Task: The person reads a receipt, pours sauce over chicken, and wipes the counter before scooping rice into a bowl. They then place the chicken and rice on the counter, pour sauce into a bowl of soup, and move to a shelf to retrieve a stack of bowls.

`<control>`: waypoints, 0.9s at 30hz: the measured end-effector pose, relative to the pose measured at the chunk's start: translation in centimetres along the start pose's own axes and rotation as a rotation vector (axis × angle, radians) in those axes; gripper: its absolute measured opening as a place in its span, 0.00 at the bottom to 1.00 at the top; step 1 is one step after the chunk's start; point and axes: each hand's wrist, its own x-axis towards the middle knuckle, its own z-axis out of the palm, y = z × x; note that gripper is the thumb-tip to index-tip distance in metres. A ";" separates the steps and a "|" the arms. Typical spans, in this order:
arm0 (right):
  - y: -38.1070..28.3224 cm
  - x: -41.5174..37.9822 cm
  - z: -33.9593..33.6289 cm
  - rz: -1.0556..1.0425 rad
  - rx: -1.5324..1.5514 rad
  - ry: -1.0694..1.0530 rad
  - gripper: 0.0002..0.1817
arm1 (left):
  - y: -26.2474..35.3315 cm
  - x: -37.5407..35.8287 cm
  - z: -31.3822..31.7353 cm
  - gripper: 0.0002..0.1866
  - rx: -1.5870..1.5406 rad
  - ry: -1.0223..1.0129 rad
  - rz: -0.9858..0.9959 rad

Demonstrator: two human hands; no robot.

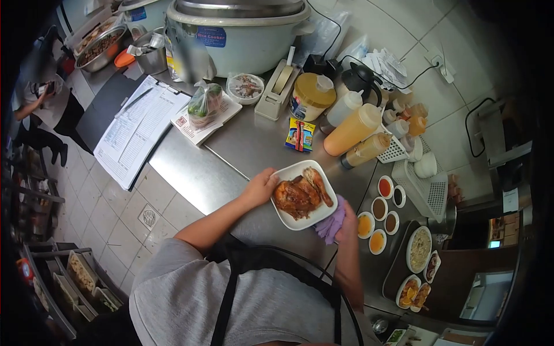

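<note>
A white square plate (288,172) with roasted chicken pieces (300,193) rests on the steel counter (196,173). My left hand (262,187) grips the plate's left edge. My right hand (345,222) presses a purple cloth (330,224) against the plate's lower right rim. Both forearms reach in from below, over my grey shirt and dark apron straps.
Several small sauce dishes (381,210) stand right of the plate, with a tray of food plates (418,259) beyond. Squeeze bottles (355,130), a yellow tub, a tape dispenser, a big rice cooker (242,32), a bagged item and a clipboard (135,130) line the counter. Another person stands far left.
</note>
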 end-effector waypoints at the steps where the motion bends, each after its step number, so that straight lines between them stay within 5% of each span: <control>1: -0.5 0.3 -0.2 -0.162 -0.116 0.048 0.18 | -0.4 0.0 0.0 0.13 -0.015 0.026 -0.023; 3: -0.9 0.8 -0.2 -0.403 -0.333 0.143 0.16 | -1.4 -0.1 0.0 0.13 0.049 0.048 -0.024; 7: 2.4 2.7 -2.5 -0.745 -1.617 0.280 0.13 | -1.3 -0.6 0.1 0.14 -0.281 -0.140 -0.210; 10: 3.6 2.7 -2.1 -0.743 -1.537 0.260 0.14 | 0.3 0.0 -0.6 0.20 -0.307 -0.351 -0.406; 14: 2.3 2.7 -0.6 -0.225 -0.290 0.243 0.17 | 1.1 0.0 -0.5 0.27 -0.454 -0.466 -0.413; 16: 2.3 1.4 1.0 -0.160 -0.135 0.187 0.17 | 1.2 -0.3 0.1 0.31 -0.523 -0.493 -0.414; 23: 3.7 -2.5 1.4 0.054 0.002 0.025 0.20 | 0.7 -1.5 1.5 0.34 -0.601 -0.373 -0.410; 27: 2.4 -2.3 1.0 -0.077 -0.107 -0.024 0.21 | 0.8 -2.5 1.7 0.35 -0.581 -0.412 -0.386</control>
